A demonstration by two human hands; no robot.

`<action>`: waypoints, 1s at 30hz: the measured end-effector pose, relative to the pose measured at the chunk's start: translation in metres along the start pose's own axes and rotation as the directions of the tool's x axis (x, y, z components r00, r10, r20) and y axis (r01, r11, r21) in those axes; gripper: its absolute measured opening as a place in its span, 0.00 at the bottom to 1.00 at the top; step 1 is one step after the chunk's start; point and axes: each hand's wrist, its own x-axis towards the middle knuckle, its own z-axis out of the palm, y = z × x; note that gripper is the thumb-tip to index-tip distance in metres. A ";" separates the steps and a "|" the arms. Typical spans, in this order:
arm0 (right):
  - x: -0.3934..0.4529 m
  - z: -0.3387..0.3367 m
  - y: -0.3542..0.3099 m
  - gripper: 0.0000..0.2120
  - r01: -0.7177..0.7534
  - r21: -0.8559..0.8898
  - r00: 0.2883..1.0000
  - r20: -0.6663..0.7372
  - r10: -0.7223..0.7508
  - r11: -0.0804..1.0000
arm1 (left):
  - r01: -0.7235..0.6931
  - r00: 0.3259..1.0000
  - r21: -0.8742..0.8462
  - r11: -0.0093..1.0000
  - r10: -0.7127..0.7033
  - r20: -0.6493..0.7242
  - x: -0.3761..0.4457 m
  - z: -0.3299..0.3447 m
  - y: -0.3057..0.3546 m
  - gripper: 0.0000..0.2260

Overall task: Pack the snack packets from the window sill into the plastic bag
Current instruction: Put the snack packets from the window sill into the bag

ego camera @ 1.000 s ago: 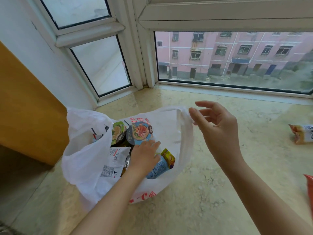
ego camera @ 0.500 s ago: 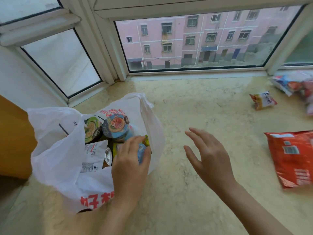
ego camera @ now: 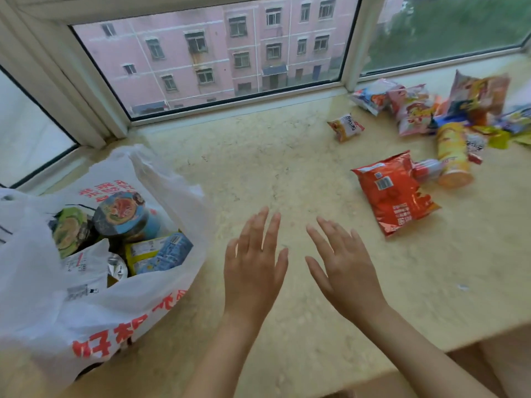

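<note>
A white plastic bag (ego camera: 120, 308) with red print stands open on the left of the marble window sill (ego camera: 258, 168). Inside it are two round cup lids and a blue and yellow packet (ego camera: 159, 252). My left hand (ego camera: 254, 265) and my right hand (ego camera: 343, 267) hover side by side over the sill, just right of the bag, fingers straight and holding nothing. A red snack packet (ego camera: 395, 192) lies to the right of my hands. A small orange and white packet (ego camera: 346, 126) lies further back.
A pile of several snack packets (ego camera: 416, 110) and a yellow tube (ego camera: 452, 155) lies at the far right of the sill by the window frame. The sill's front edge runs along the lower right. Window glass closes off the back.
My left hand has come out of the bag and now hovers over the sill beside my right hand. The view has swung right, showing the pile of packets.
</note>
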 end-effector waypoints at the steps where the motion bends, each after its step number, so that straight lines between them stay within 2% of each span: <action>1: -0.004 -0.003 0.011 0.25 -0.015 -0.014 1.000 0.007 0.016 1.000 | -0.014 1.000 0.002 1.000 0.014 0.021 0.003 0.006 0.008 0.27; 8: -0.022 -0.013 0.099 0.25 -0.097 -0.075 0.995 0.020 0.099 0.992 | -0.119 0.987 0.007 0.993 0.117 0.107 0.030 0.048 0.081 0.28; 15: -0.025 -0.015 0.206 0.25 -0.157 -0.084 0.984 0.067 0.163 0.984 | -0.144 0.962 -0.012 0.989 0.143 0.231 0.073 0.108 0.166 0.29; 19: -0.020 -0.018 0.269 0.26 -0.166 -0.105 0.978 0.107 0.178 0.980 | -0.147 0.955 -0.033 0.989 0.151 0.255 0.109 0.144 0.213 0.32; 22: -0.007 -0.014 0.313 0.26 -0.184 -0.123 0.975 0.102 0.197 0.975 | -0.078 0.947 -0.022 0.997 0.081 0.309 0.137 0.172 0.241 0.36; 25: 0.007 -0.005 0.341 0.26 -0.194 -0.131 0.973 0.104 0.208 0.972 | 0.088 0.918 -0.017 0.996 -0.074 0.389 0.156 0.190 0.262 0.41; 30: 0.044 0.015 0.363 0.26 -0.157 -0.135 0.979 0.109 0.172 0.978 | 0.249 0.877 -0.078 0.965 -0.191 0.441 0.185 0.218 0.271 0.40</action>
